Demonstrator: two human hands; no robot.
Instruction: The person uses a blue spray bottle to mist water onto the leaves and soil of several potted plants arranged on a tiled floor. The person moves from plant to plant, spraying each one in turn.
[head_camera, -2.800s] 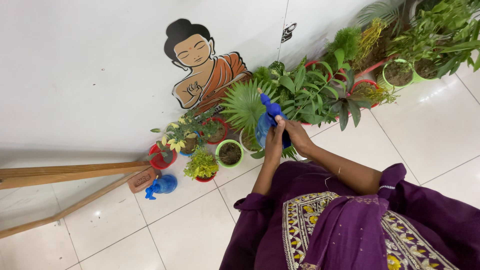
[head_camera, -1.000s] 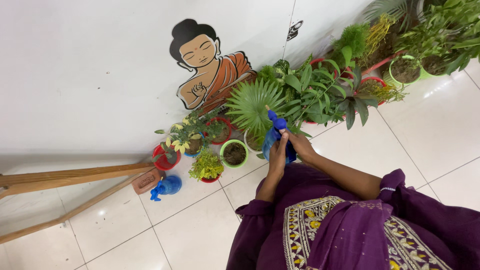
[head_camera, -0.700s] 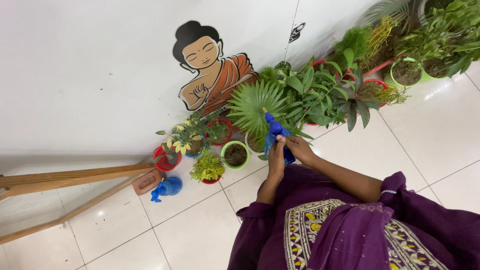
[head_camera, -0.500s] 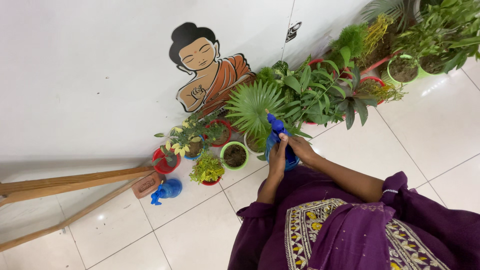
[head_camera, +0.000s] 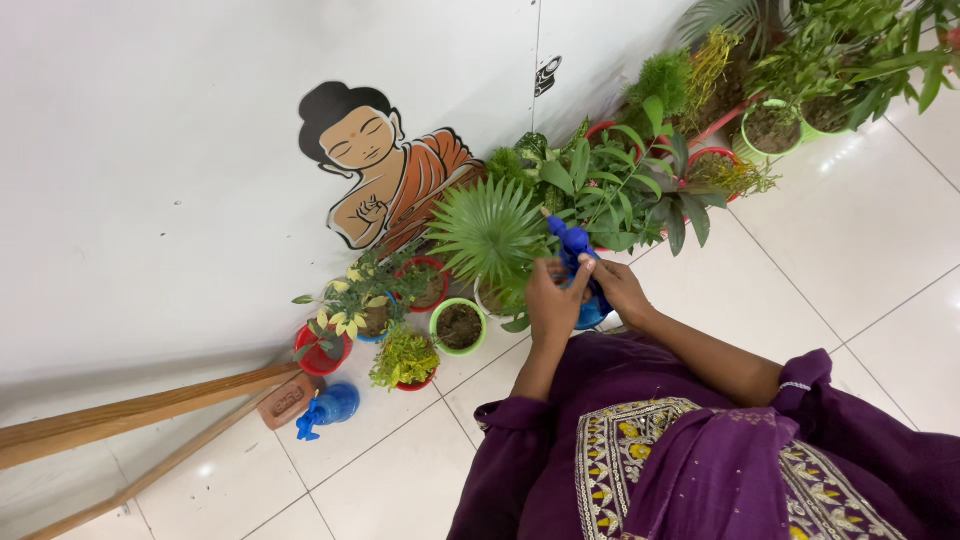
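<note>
Both hands grip the blue spray bottle (head_camera: 576, 262): left hand (head_camera: 553, 301) and right hand (head_camera: 618, 290) clamped on its body, nozzle toward the fan palm (head_camera: 487, 233). Judged step: misting the potted plants. Next calls for a steady trigger squeeze, nozzle aimed at foliage.

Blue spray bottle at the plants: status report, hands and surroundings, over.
Left hand and right hand both grip the blue spray bottle. Nozzle sits beside the fan palm. Second blue sprayer lies on the floor tiles, untouched.

The person wears a deep purple garment with short sleeves (head_camera: 500, 418) and cream-and-gold embroidered panels (head_camera: 620, 450) down the front.
</note>
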